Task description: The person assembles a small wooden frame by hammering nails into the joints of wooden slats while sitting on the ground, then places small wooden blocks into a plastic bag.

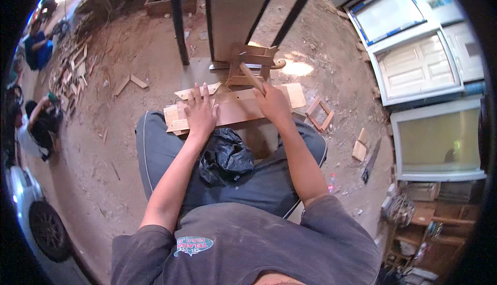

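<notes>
plank of flat, reddish-brown wood point(238, 107) lies beneath the left hand point(202, 113), which is spread apart; the right hand point(273, 104) is clamped on a slim, light-brown wooden handle point(250, 76).

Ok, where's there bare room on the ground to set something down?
Mostly bare dirt lies between the car and your left thigh. Crowded: the boards under your left hand, near the wooden handle in your right hand; also the dirt by your right knee, with a wooden frame.
</notes>
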Available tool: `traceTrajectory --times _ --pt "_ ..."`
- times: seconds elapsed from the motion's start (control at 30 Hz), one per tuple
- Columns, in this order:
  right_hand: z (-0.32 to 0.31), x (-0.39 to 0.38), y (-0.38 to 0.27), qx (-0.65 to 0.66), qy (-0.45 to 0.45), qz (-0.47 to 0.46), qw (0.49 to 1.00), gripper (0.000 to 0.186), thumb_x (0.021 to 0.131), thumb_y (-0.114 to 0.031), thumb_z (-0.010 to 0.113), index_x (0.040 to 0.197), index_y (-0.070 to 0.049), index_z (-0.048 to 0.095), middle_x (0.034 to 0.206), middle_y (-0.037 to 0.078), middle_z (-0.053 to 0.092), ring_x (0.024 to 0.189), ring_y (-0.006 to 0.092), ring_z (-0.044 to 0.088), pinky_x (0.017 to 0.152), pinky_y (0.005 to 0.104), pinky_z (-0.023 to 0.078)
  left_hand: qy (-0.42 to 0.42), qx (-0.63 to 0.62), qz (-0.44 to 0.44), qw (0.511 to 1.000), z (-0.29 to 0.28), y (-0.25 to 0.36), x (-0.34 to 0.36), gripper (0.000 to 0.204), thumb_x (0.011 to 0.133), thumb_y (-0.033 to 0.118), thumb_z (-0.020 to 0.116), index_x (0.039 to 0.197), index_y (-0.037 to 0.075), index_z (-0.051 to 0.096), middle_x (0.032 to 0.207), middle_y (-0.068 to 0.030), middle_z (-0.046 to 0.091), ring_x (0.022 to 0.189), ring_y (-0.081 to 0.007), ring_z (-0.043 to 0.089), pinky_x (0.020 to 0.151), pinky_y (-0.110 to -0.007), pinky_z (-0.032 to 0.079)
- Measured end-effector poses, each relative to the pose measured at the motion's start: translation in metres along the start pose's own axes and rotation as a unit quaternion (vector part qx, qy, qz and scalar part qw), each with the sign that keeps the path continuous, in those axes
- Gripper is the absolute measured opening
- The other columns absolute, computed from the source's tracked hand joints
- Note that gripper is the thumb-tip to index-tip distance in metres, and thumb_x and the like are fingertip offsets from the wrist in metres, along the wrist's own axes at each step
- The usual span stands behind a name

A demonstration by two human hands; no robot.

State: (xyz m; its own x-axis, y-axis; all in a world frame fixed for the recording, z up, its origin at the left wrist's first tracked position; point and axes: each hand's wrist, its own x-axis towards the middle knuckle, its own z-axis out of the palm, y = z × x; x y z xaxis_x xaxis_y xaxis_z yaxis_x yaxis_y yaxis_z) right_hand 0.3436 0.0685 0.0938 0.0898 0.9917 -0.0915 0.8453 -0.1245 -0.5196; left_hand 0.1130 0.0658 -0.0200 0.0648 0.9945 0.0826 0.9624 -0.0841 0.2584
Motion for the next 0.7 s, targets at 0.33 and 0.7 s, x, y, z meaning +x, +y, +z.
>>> traceTrajectory --times 0.33,0.7 --pt "-0.018 -0.011 0.000 0.082 0.019 0.006 0.996 0.040 0.100 -0.040 0.060 0.105 -0.001 0.066 0.097 0.027 0.070 0.096 0.0471 0.067 0.084 0.0559 0.051 -0.015 -0.044 0.071 0.996 -0.023 -0.006 0.028 0.046 0.087 0.016 0.069 0.128 -0.004 0.062 0.112 -0.0254 0.070 0.105 -0.0433 0.069 0.093 -0.050 0.055" --pt "-0.018 -0.007 0.002 0.080 0.072 0.011 0.994 0.047 0.103 -0.050 0.052 0.103 -0.006 0.069 0.092 0.024 0.071 0.090 0.0472 0.068 0.077 0.0549 0.052 0.054 -0.573 -0.059 0.815 -0.126 -0.082 0.058 0.045 0.099 0.019 0.067 0.136 -0.006 0.063 0.119 -0.0198 0.074 0.099 -0.0269 0.074 0.087 -0.037 0.059"
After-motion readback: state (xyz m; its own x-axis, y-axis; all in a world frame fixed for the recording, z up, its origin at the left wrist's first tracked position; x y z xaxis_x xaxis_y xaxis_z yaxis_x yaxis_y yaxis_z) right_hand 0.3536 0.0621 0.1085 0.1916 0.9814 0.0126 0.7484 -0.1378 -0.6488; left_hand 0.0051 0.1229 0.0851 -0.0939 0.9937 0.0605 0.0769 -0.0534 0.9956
